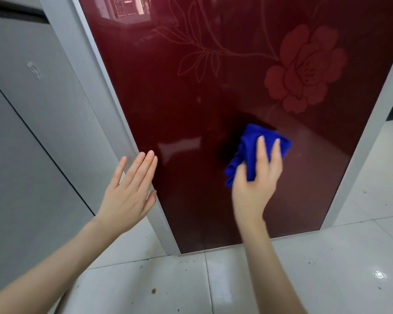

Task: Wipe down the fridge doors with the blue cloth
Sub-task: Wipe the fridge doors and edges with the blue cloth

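A glossy dark red fridge door (191,114) with a flower pattern fills the middle of the view. A bunched blue cloth (247,150) lies against the lower part of the door. My right hand (256,177) presses the cloth onto the door with its fingers spread over it and the thumb at the cloth's left side. My left hand (129,189) is flat with straight fingers, resting at the door's silver left edge (114,105). It holds nothing.
A grey appliance or cabinet (32,132) stands to the left of the fridge. White floor tiles (236,279) with small dark specks run below and to the right. The fridge's silver right edge (372,137) borders the floor.
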